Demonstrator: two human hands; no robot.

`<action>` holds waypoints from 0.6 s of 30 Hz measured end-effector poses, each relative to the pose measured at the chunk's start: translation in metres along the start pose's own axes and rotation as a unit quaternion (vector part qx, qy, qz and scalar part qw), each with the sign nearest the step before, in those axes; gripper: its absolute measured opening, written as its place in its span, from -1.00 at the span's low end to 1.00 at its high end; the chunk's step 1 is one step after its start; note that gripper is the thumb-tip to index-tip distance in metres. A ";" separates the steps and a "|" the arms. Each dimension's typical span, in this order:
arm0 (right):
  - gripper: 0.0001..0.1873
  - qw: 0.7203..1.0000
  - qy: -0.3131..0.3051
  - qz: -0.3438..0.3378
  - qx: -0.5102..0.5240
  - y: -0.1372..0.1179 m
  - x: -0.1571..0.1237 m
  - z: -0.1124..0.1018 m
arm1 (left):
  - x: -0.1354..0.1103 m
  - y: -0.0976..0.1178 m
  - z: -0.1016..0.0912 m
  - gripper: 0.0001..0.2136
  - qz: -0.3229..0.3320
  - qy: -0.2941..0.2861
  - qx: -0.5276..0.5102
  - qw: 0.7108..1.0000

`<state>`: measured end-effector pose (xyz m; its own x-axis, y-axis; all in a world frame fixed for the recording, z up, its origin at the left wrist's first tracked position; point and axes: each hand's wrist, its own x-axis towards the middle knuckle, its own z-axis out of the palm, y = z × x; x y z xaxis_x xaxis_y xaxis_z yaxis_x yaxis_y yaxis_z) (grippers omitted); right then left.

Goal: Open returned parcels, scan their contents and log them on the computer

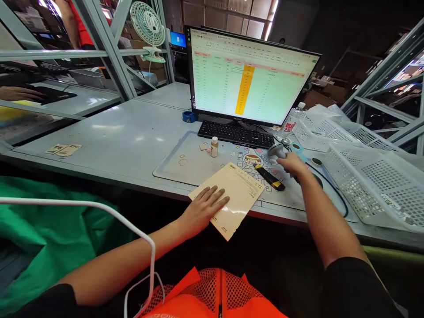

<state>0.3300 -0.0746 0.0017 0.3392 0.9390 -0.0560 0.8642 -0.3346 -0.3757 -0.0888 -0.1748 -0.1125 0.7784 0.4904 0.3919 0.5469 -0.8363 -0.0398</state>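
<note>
My left hand (206, 206) lies flat, fingers extended, on a cream-coloured printed sheet or flat packet (236, 198). That piece sits at an angle and overhangs the desk's front edge; a barcode is printed near its far corner. My right hand (293, 165) is closed around a grey handheld barcode scanner (276, 151), its head pointing left. Part of its handle is hidden by my fingers, and a black cable (334, 187) curves over the mat beside it. Between my hands rests a black and yellow box cutter (270, 177). A small capped bottle (214, 147) stands upright beyond the sheet.
A monitor (245, 79) showing a spreadsheet stands behind a black keyboard (236, 134). White perforated baskets (380, 185) crowd the right side, near a clear plastic bottle (293, 117). Blue tape (188, 116) and small cards (63, 149) lie leftward. Another person's hand (21, 93) shows beyond the frame.
</note>
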 end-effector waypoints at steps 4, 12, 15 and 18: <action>-0.69 0.969 -0.226 -0.046 0.093 -0.033 -0.032 -0.043 | -0.006 -0.010 0.009 -0.34 0.020 0.022 -0.001 1.000; -0.75 0.957 -0.261 -0.123 0.031 -0.086 -0.059 -0.039 | -0.009 -0.014 0.018 -0.35 0.022 0.043 -0.020 0.999; -0.73 0.976 -0.187 -0.111 -0.015 -0.071 -0.047 -0.027 | -0.010 -0.021 0.021 -0.30 0.034 0.056 -0.033 0.997; -0.71 0.992 -0.052 -0.089 -0.077 -0.046 -0.037 -0.011 | -0.009 -0.032 0.015 -0.29 0.051 0.094 -0.067 0.992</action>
<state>0.2818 -0.0944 0.0315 0.1434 0.9845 -0.1005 0.9559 -0.1641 -0.2437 -0.1087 -0.1485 -0.1282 0.7489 0.3578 0.5577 0.4131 -0.9102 0.0293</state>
